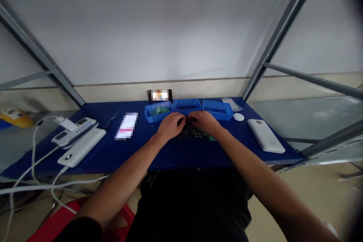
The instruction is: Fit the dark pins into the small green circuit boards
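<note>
Over the middle of the blue table [127,155], my left hand [171,124] and my right hand [204,121] meet with their fingertips almost touching. The fingers of both are curled into a pinch, and whatever is between them is too small to make out. Just below the fingertips lies a loose pile of small dark and shiny pieces [190,132]. Some green pieces [209,136] lie at its right side, by my right wrist. Behind my hands stand three blue bins in a row: the left bin [153,118] holds green pieces, while the middle bin [187,103] and right bin [217,115] hold darker contents.
A phone [160,95] leans behind the bins; another phone [127,126] lies left. Further left are a power strip [75,132], a white power bank [82,148] and white cables. At right sit a round white disc [238,117], a plastic bag [231,103] and another power bank [266,136].
</note>
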### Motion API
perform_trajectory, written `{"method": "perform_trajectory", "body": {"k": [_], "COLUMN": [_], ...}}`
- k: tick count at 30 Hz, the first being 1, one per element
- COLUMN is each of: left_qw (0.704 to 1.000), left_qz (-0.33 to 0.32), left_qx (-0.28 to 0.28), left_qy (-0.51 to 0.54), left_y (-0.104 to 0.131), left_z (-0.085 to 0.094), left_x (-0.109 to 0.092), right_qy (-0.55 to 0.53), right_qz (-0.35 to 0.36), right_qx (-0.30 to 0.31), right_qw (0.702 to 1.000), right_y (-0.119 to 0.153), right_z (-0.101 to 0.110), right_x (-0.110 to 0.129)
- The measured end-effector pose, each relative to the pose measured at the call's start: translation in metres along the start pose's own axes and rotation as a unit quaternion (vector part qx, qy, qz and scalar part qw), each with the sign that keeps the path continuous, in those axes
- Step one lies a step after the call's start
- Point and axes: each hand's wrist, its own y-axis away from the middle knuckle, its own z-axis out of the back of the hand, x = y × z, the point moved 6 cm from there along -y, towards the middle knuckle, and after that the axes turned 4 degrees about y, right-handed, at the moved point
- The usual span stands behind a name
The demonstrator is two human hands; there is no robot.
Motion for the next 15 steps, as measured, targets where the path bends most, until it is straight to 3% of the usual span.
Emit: {"method": "perform_trajectory", "body": {"k": [9, 15], "left_qw": [1.0, 1.0], "left_qz": [0.002, 0.009], "left_qx": [-0.004, -0.014], "left_qy": [0.006, 0.013], "left_y": [0.0, 0.0006], "left_z": [0.0005, -0.0001], "left_x": [0.0003, 0.0041], "right_qy": [-0.032, -0.055], "right_qz": [-0.005, -0.01], "right_qx": [-0.005, -0.045], "right_qw": [0.999, 0.997], "right_y": [-0.002, -0.0037], "right_z": [-0.004, -0.0014], "right_x": [-0.0009, -0.0024]}}
